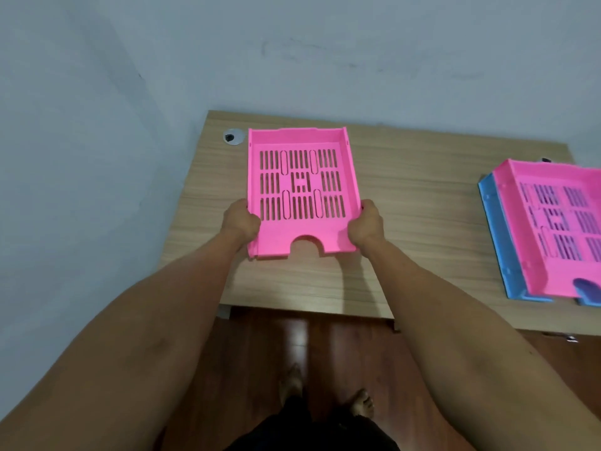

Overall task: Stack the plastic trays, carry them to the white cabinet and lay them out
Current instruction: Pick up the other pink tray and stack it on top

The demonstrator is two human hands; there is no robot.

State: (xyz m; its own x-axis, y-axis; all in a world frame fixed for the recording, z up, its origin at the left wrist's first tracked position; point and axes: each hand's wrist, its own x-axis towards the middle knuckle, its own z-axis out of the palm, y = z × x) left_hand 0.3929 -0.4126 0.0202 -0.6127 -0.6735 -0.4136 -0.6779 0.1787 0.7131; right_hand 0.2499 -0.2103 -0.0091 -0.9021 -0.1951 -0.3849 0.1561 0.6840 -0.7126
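Note:
A pink slotted plastic tray [300,139] is over the left part of a wooden desk [422,203], its notched front edge toward me. My left hand [240,221] grips its left side wall near the front. My right hand [366,224] grips its right side wall at the same depth. Whether the tray rests on the desk or is just above it, I cannot tell. At the right edge of the view a second pink tray [507,187] sits nested on a blue tray [497,236], both cut off by the frame.
The desk stands against a pale wall, with a round cable hole [233,137] at its back left corner. Reddish wooden floor [325,346] and my bare feet lie below the desk's front edge.

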